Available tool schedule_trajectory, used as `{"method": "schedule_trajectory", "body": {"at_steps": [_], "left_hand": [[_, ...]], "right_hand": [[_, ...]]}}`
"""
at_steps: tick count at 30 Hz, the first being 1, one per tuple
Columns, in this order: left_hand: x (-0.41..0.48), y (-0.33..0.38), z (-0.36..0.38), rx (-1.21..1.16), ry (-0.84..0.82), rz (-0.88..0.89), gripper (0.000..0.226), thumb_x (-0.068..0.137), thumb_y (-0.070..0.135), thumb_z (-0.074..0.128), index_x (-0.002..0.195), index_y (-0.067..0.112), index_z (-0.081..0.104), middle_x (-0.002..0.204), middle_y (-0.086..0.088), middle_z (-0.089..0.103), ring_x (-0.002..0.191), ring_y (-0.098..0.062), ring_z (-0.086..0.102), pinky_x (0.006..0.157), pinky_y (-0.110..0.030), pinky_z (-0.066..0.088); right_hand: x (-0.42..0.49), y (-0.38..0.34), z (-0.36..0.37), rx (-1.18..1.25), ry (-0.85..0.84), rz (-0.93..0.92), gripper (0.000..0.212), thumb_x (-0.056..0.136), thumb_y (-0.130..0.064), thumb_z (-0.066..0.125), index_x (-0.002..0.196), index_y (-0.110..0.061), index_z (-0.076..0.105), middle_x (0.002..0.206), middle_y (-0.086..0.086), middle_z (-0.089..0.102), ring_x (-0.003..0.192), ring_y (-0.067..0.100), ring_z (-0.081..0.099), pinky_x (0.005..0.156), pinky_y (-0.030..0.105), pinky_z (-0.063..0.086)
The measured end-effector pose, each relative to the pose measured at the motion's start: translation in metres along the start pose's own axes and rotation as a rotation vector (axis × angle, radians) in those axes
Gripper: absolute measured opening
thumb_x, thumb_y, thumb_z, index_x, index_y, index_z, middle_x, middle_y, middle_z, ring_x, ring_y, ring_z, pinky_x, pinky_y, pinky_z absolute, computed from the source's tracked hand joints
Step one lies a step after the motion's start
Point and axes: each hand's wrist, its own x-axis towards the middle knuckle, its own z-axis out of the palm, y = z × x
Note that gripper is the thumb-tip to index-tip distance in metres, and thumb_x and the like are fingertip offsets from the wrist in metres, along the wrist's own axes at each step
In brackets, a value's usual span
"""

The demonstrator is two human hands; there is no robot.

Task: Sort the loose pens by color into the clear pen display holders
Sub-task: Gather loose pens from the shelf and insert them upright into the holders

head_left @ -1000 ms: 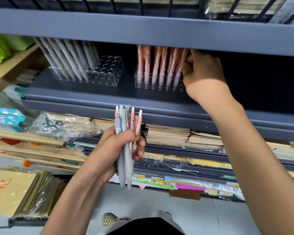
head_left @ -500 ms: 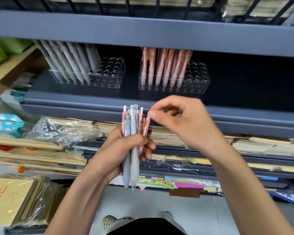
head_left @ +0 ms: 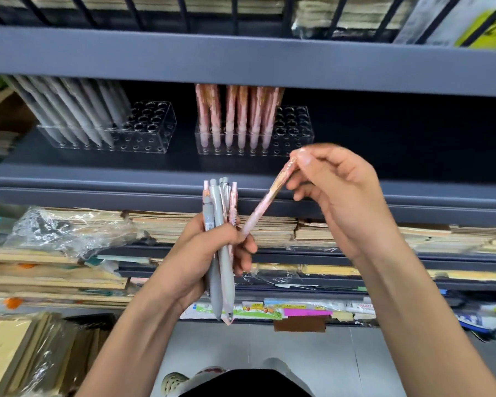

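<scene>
One pink pen (head_left: pixel 265 200) was pinched at its top end by your right hand (head_left: pixel 341 196), its long axis slanting down and left from that grip toward the bundle (head_left: pixel 219 224) clutched in your left hand (head_left: pixel 195 262), where two grey and two pink tops showed. Of two clear holders, the pink-pen holder (head_left: pixel 295 121) stood just above the pinch, slightly left, nearer your right hand; the grey-pen holder (head_left: pixel 152 121) stood well further left.

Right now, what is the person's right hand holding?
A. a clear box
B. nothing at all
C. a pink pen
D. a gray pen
C: the right hand pinches one pink pen by its top end, while the left hand grips the bunch of pens.
</scene>
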Motion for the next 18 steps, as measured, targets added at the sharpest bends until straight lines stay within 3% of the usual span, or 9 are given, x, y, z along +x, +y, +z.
{"method": "schedule_trajectory", "body": {"at_steps": [2, 5, 9, 15, 18], "left_hand": [[0.002, -0.004, 0.008, 0.007, 0.016, 0.006, 0.006, 0.072, 0.009, 0.060, 0.070, 0.014, 0.061, 0.068, -0.016, 0.065, 0.045, -0.023, 0.054, 0.044, -0.026, 0.044], [0.007, -0.007, 0.020, -0.024, 0.053, 0.023, 0.017, 0.071, 0.008, 0.060, 0.083, 0.001, 0.050, 0.067, -0.017, 0.063, 0.043, -0.022, 0.051, 0.044, -0.024, 0.043], [0.009, -0.010, 0.033, -0.030, 0.058, 0.048, 0.020, 0.073, 0.007, 0.062, 0.087, 0.001, 0.048, 0.069, -0.017, 0.064, 0.044, -0.022, 0.051, 0.045, -0.025, 0.044], [0.003, -0.016, 0.048, -0.086, 0.148, 0.084, 0.023, 0.071, 0.007, 0.064, 0.091, 0.006, 0.052, 0.062, -0.008, 0.056, 0.043, -0.020, 0.047, 0.042, -0.026, 0.043], [-0.004, -0.020, 0.049, -0.046, 0.187, 0.107, 0.024, 0.072, 0.010, 0.067, 0.089, 0.007, 0.050, 0.059, -0.003, 0.050, 0.042, -0.018, 0.048, 0.044, -0.025, 0.044]], "right_hand": [[-0.003, 0.002, -0.005, 0.031, -0.012, 0.041, 0.015, 0.098, -0.012, 0.052, 0.095, -0.007, 0.066, 0.084, 0.012, 0.070, 0.071, 0.022, 0.063, 0.060, 0.029, 0.051], [-0.008, 0.007, -0.011, -0.049, -0.063, 0.076, 0.019, 0.096, -0.022, 0.056, 0.100, -0.007, 0.067, 0.088, 0.013, 0.070, 0.074, 0.020, 0.066, 0.063, 0.029, 0.054], [-0.011, 0.011, -0.019, -0.212, -0.130, 0.060, 0.015, 0.086, -0.010, 0.069, 0.101, -0.009, 0.068, 0.084, 0.011, 0.073, 0.073, 0.017, 0.069, 0.067, 0.026, 0.055], [0.029, -0.017, -0.044, -0.033, 0.126, -0.110, 0.014, 0.087, 0.003, 0.064, 0.094, -0.009, 0.065, 0.078, 0.000, 0.074, 0.077, 0.017, 0.071, 0.074, 0.027, 0.056], [0.061, -0.023, -0.044, -0.030, 0.158, -0.214, 0.021, 0.086, 0.012, 0.060, 0.082, -0.009, 0.059, 0.067, -0.007, 0.071, 0.066, 0.012, 0.068, 0.074, 0.030, 0.058]]}}
